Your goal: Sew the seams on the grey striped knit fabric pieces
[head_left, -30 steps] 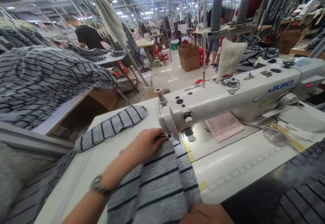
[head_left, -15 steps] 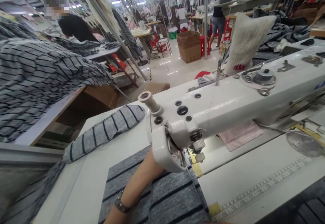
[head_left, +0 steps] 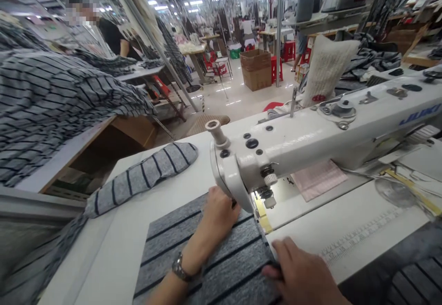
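Note:
A grey fabric piece with dark stripes [head_left: 231, 254] lies on the white table under the head of a sewing machine [head_left: 297, 139]. Close to the needle area, my left hand [head_left: 221, 210] rests on this fabric with its fingers curled. The machine head partly hides its fingertips, so what they hold, if anything, cannot be made out. My right hand [head_left: 300, 268] is at the fabric's right edge, the edge pinched between thumb and fingers. A dark wristwatch [head_left: 181, 266] is on my left wrist.
Another striped piece [head_left: 143, 176] lies left of the machine. A pink cloth [head_left: 319, 179] sits under the machine arm, and a printed ruler [head_left: 359, 238] runs along the table. Striped fabric [head_left: 62, 97] is heaped at the left; a person [head_left: 113, 38] stands beyond it.
My left hand has drawn back from behind the machine head and now shows. My right hand has come into view at the fabric's right edge. The view has shifted slightly.

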The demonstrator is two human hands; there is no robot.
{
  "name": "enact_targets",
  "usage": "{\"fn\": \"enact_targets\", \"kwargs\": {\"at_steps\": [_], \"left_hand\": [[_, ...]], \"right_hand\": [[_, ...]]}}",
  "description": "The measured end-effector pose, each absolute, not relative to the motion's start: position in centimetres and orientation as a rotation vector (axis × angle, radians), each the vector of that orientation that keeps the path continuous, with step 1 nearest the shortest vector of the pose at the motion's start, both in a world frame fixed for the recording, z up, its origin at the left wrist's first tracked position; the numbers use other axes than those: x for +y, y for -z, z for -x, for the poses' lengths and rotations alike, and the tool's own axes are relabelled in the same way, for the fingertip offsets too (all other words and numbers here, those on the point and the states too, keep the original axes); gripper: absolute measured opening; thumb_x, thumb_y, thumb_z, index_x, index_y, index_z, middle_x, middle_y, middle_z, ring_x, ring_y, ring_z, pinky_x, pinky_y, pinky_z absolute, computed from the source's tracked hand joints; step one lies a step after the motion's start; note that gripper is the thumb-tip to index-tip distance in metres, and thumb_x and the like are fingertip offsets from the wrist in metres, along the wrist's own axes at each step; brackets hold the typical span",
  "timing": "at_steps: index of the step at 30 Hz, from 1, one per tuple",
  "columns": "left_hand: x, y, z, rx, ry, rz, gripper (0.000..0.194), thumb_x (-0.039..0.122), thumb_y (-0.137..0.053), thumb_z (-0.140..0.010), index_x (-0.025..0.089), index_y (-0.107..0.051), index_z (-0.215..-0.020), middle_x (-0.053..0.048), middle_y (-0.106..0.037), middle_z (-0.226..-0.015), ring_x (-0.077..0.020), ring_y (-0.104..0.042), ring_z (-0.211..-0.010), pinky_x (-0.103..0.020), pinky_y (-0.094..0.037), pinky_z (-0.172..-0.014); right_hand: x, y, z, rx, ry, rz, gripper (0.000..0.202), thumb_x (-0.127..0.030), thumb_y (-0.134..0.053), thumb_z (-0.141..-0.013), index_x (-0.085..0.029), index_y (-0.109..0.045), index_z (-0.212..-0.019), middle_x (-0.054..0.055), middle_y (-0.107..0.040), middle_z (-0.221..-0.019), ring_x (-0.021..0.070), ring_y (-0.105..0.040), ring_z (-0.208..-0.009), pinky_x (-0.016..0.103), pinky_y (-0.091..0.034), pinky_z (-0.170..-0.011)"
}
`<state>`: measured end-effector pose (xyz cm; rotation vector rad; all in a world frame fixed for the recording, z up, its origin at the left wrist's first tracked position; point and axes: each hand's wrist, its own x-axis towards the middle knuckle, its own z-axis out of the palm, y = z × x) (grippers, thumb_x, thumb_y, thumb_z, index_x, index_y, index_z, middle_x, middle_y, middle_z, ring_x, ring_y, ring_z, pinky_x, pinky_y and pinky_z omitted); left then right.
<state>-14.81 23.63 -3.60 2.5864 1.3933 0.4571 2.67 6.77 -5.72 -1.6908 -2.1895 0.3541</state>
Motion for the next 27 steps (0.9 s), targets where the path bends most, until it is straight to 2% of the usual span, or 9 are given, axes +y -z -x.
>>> {"fn": "enact_targets", "kwargs": {"at_steps": [1,4,8,11,14,17,20,22,27], "left_hand": [[23.2,3.7,14.6,1.380,-0.456,-2.627,0.017,0.014,-0.052,-0.082,0.020,-0.064,-0.072,-0.007,-0.068,-0.082,-0.0263,-0.064,-0.086,-0.041,-0.050,-0.079],[21.5,3.7,14.2,1.273,-0.452,-2.741,0.023,0.006,-0.049,-0.085,0.020,-0.067,-0.080,-0.007,-0.071,-0.090,-0.0235,-0.066,-0.089,-0.040,-0.050,-0.084],[19.1,3.6,15.1,1.126,-0.478,-2.882,0.030,0.005,-0.045,-0.091,0.019,-0.067,-0.104,-0.007,-0.071,-0.113,-0.0226,-0.066,-0.100,-0.044,-0.046,-0.096],[17.7,4.1,15.8,1.091,-0.564,-3.022,0.030,0.012,-0.041,-0.097,0.015,-0.062,-0.118,-0.011,-0.068,-0.120,-0.0243,-0.064,-0.107,-0.042,-0.048,-0.093],[16.8,4.6,15.3,1.267,-0.526,-3.040,0.028,0.018,-0.044,-0.098,0.013,-0.062,-0.118,-0.015,-0.068,-0.116,-0.0282,-0.064,-0.106,-0.041,-0.054,-0.081],[16.3,4.7,13.9,1.464,-0.385,-2.957,0.026,0.025,-0.053,-0.094,0.013,-0.063,-0.115,-0.015,-0.068,-0.109,-0.0299,-0.065,-0.095,-0.040,-0.056,-0.072],[16.4,4.7,12.9,1.526,-0.469,-2.920,0.026,0.027,-0.056,-0.093,0.012,-0.063,-0.112,-0.015,-0.067,-0.104,-0.0292,-0.065,-0.091,-0.040,-0.057,-0.073],[16.7,4.8,12.7,1.517,-0.605,-2.941,0.026,0.029,-0.053,-0.095,0.011,-0.063,-0.110,-0.015,-0.067,-0.100,-0.0288,-0.065,-0.089,-0.039,-0.057,-0.071],[17.7,5.1,13.1,1.521,-0.695,-2.952,0.031,0.037,-0.044,-0.098,0.012,-0.064,-0.100,-0.014,-0.067,-0.094,-0.0267,-0.064,-0.082,-0.036,-0.056,-0.066]], "right_hand": [[7.7,5.6,-2.0,-2.215,-0.261,1.722,0.004,-0.015,-0.056,-0.088,-0.018,-0.056,-0.090,0.005,-0.065,-0.077,0.0206,-0.065,-0.054,0.026,-0.044,-0.038],[9.5,4.7,-0.1,-2.251,-0.159,1.795,0.021,0.001,-0.050,-0.078,-0.020,-0.049,-0.081,0.005,-0.063,-0.073,0.0206,-0.064,-0.053,0.027,-0.040,-0.039],[9.7,3.6,0.7,-2.307,-0.255,1.862,0.025,0.003,-0.051,-0.078,-0.019,-0.052,-0.090,0.004,-0.065,-0.080,0.0183,-0.065,-0.054,0.026,-0.035,-0.041],[10.0,3.4,-0.8,-2.429,-0.236,1.753,0.035,-0.002,-0.057,-0.081,-0.018,-0.057,-0.112,0.005,-0.065,-0.089,0.0175,-0.065,-0.060,0.025,-0.034,-0.044],[12.1,3.1,-4.2,-2.603,-0.162,1.554,0.046,-0.012,-0.057,-0.089,-0.027,-0.053,-0.132,0.001,-0.061,-0.087,0.0140,-0.060,-0.057,0.023,-0.033,-0.047],[15.9,2.4,-8.0,-2.820,-0.085,1.339,0.048,-0.012,-0.055,-0.091,-0.034,-0.055,-0.133,0.002,-0.061,-0.089,0.0141,-0.060,-0.063,0.022,-0.035,-0.053],[19.0,1.7,-10.2,-2.945,-0.083,1.260,0.042,-0.009,-0.055,-0.089,-0.032,-0.063,-0.122,0.005,-0.063,-0.096,0.0176,-0.063,-0.073,0.024,-0.038,-0.059],[20.0,1.5,-10.6,-2.959,-0.097,1.269,0.034,-0.008,-0.054,-0.087,-0.028,-0.068,-0.110,0.005,-0.065,-0.093,0.0192,-0.063,-0.074,0.026,-0.039,-0.061],[20.1,0.7,-10.1,-2.855,-0.201,1.307,0.035,0.000,-0.050,-0.082,-0.022,-0.070,-0.099,0.002,-0.067,-0.078,0.0176,-0.059,-0.064,0.025,-0.034,-0.053]]}}
